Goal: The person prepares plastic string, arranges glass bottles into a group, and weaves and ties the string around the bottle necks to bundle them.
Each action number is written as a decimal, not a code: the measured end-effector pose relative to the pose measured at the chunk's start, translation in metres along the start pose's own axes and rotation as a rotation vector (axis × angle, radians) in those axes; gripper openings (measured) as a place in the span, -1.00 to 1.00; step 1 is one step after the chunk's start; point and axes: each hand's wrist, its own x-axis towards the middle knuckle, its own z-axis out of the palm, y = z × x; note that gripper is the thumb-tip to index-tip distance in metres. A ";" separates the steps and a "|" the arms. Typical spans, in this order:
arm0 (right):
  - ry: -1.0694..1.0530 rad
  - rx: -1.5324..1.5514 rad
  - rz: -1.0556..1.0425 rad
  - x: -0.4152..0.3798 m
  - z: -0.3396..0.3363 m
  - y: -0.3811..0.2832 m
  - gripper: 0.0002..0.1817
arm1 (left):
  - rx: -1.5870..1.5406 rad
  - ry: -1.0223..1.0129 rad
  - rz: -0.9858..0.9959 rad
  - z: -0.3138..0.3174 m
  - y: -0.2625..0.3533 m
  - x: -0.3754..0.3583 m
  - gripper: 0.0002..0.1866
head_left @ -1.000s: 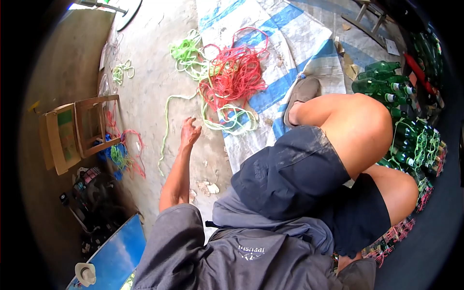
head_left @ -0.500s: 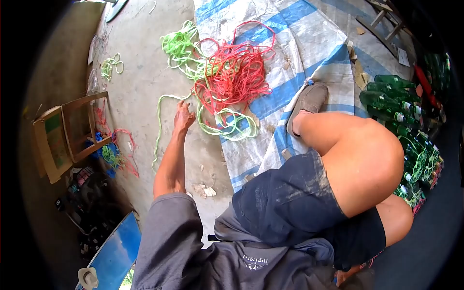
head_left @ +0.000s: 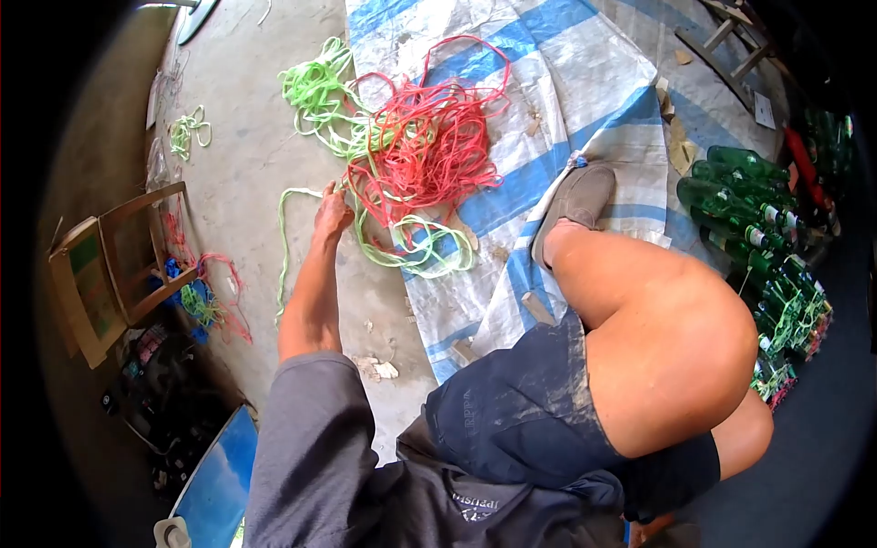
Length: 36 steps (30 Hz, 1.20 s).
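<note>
Reaching hand: the person's left hand (head_left: 334,216) is at the pale green cord (head_left: 282,228), fingertips near it; whether they pinch it cannot be told.
Other hand: right hand (head_left: 650,528), mostly hidden low by the legs; grip unseen.
Green strand: trailing across the floor (head_left: 242,146), probably easier to catch outside the tangle.
Red cord heap (head_left: 443,151): on the striped tarp (head_left: 594,78), perhaps for cleanliness.

the single head view looks forward and down from the wearer, wide and dark-rimmed, with the grey t-shirt (head_left: 311,429) close at the bottom and the tangled red cord (head_left: 443,151) farther off, near the top.
</note>
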 end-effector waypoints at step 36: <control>0.069 0.075 -0.081 -0.027 0.002 0.049 -0.65 | -1.037 0.416 -0.049 -0.182 0.091 -0.247 -0.83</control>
